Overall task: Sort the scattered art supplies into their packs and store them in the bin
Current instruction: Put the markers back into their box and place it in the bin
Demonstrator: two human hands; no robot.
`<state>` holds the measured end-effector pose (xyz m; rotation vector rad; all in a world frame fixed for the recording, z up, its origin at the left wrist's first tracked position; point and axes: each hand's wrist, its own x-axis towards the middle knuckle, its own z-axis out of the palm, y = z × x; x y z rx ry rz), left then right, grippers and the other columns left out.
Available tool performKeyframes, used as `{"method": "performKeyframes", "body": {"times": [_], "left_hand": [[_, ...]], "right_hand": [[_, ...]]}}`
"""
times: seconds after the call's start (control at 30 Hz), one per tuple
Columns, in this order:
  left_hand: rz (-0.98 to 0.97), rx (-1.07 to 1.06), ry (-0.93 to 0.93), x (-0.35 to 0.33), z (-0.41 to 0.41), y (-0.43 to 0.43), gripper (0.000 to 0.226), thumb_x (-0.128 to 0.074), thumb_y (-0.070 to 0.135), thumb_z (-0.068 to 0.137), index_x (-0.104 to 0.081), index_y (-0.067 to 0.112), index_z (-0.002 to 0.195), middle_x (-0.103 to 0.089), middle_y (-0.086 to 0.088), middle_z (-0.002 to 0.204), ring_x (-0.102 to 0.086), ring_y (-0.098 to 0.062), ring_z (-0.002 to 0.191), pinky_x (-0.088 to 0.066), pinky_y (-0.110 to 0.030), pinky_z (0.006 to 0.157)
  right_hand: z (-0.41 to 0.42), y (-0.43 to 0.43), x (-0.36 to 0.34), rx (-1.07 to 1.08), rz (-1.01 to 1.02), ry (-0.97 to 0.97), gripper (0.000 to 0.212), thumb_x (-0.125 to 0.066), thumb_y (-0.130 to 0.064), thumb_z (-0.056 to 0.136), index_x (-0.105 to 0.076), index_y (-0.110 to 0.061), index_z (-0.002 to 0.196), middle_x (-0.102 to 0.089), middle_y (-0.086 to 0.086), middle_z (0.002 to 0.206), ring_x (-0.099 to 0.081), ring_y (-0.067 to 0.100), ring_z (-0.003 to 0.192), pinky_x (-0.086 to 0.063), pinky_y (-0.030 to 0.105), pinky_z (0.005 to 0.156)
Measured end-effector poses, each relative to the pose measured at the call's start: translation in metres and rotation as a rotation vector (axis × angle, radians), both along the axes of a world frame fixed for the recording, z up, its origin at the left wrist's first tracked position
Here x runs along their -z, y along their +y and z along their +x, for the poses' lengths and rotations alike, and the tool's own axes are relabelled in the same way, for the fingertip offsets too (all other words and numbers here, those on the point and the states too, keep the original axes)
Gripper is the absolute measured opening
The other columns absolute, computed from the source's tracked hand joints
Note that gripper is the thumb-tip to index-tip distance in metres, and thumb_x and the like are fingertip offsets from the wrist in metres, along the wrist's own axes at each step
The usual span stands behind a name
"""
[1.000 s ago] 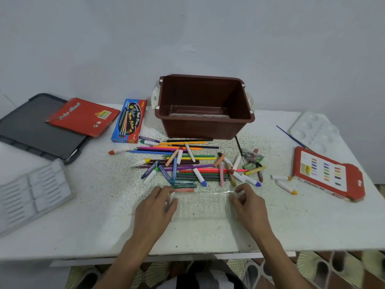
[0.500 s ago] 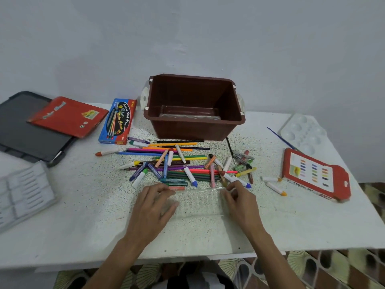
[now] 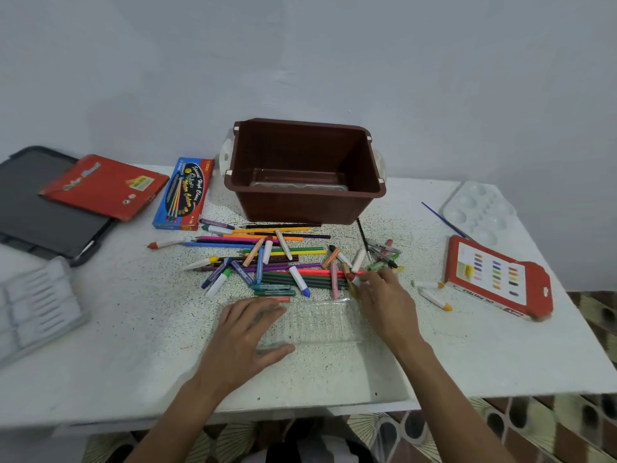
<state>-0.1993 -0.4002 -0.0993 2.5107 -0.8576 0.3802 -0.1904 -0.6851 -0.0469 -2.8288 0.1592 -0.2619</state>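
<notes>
Left hand [image 3: 248,332] presses clear tray [image 3: 317,324] (crayons [image 3: 298,277] beyond).

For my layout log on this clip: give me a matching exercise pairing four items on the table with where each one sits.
Things:
1. brown bin
2. blue watercolour box
3. white palette
4. clear tray

Places:
A. far right, towards the back
B. front centre, nearest the person
C. back centre, by the wall
D. just left of the bin

Pairs: 1-C, 2-D, 3-A, 4-B
</notes>
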Motion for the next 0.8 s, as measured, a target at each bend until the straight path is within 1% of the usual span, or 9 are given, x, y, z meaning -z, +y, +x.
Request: {"method": "performKeyframes", "body": {"times": [0.1,0.17,0.23,0.3,0.37,0.47,0.57,0.7,0.8], "left_hand": [[0.001,-0.003,0.005,0.002,0.000,0.001,0.062,-0.058,0.070,0.085,-0.065,0.022,0.125,-0.057,0.007,0.132,-0.053,-0.018,0.120,-0.037,-0.035,0.099],[-0.013,-0.005,0.002,0.003,0.001,0.000,0.061,-0.059,0.069,0.085,-0.066,0.022,0.124,-0.057,0.007,0.132,-0.053,-0.019,0.120,-0.038,-0.037,0.099],[-0.020,-0.001,0.002,0.003,0.001,0.000,0.060,-0.059,0.068,0.085,-0.066,0.022,0.123,-0.057,0.007,0.132,-0.052,-0.018,0.120,-0.039,-0.037,0.098],[-0.022,-0.002,-0.002,0.002,0.000,0.000,0.060,-0.058,0.068,0.085,-0.066,0.022,0.122,-0.057,0.007,0.131,-0.052,-0.018,0.120,-0.039,-0.037,0.098],[-0.018,-0.002,-0.004,0.003,0.000,-0.001,0.060,-0.058,0.068,0.085,-0.066,0.022,0.122,-0.057,0.007,0.131,-0.052,-0.019,0.120,-0.039,-0.036,0.098],[-0.014,-0.005,0.002,0.003,0.001,-0.001,0.059,-0.059,0.068,0.085,-0.066,0.022,0.121,-0.057,0.007,0.131,-0.053,-0.020,0.120,-0.039,-0.037,0.098],[-0.015,-0.008,0.000,0.004,0.001,-0.001,0.059,-0.059,0.068,0.085,-0.067,0.021,0.120,-0.058,0.006,0.131,-0.053,-0.019,0.119,-0.039,-0.036,0.097],[-0.024,-0.003,-0.018,0.002,0.001,-0.001,0.059,-0.055,0.068,0.087,-0.068,0.020,0.117,-0.057,0.006,0.131,-0.051,-0.018,0.118,-0.036,-0.033,0.098],[-0.027,-0.002,-0.021,0.002,0.001,-0.001,0.058,-0.054,0.069,0.088,-0.069,0.020,0.116,-0.057,0.007,0.131,-0.052,-0.018,0.118,-0.034,-0.031,0.098]], "right_hand": [[-0.004,-0.001,-0.001,0.019,0.000,-0.063,0.014,-0.057,-0.025,0.097,-0.065,-0.013,0.098,-0.057,0.002,0.094,-0.057,0.023,0.069,-0.034,0.025,0.050],[-0.008,-0.002,-0.003,0.016,-0.030,-0.083,0.008,-0.060,-0.020,0.095,-0.061,-0.013,0.091,-0.055,0.000,0.088,-0.055,0.021,0.066,-0.030,0.024,0.047],[-0.010,-0.003,-0.004,0.040,-0.009,-0.067,0.007,-0.060,-0.017,0.094,-0.060,-0.014,0.088,-0.055,-0.002,0.084,-0.054,0.019,0.065,-0.032,0.026,0.047],[-0.014,-0.002,-0.007,0.075,0.114,-0.033,0.005,-0.061,-0.019,0.094,-0.062,-0.017,0.090,-0.057,-0.006,0.083,-0.054,0.013,0.068,-0.036,0.025,0.052],[-0.018,0.001,-0.011,0.098,0.301,-0.004,0.004,-0.062,-0.020,0.094,-0.064,-0.019,0.091,-0.058,-0.012,0.080,-0.054,0.003,0.067,-0.035,0.016,0.055],[-0.033,0.012,-0.012,0.086,0.452,0.045,0.002,-0.063,-0.023,0.094,-0.064,-0.022,0.093,-0.061,-0.015,0.076,-0.057,-0.001,0.068,-0.042,0.012,0.057],[-0.046,0.020,-0.004,0.040,0.373,0.054,0.004,-0.062,-0.018,0.095,-0.065,-0.020,0.096,-0.061,-0.010,0.080,-0.057,0.004,0.070,-0.046,0.016,0.059],[-0.049,0.026,0.001,-0.018,0.273,0.053,0.007,-0.060,-0.012,0.095,-0.066,-0.013,0.098,-0.056,-0.005,0.086,-0.049,0.004,0.065,-0.034,0.009,0.056],[-0.048,0.027,0.002,-0.016,0.265,0.052,0.008,-0.060,-0.013,0.095,-0.067,-0.012,0.098,-0.054,-0.007,0.084,-0.047,0.003,0.062,-0.031,0.010,0.054]]}}
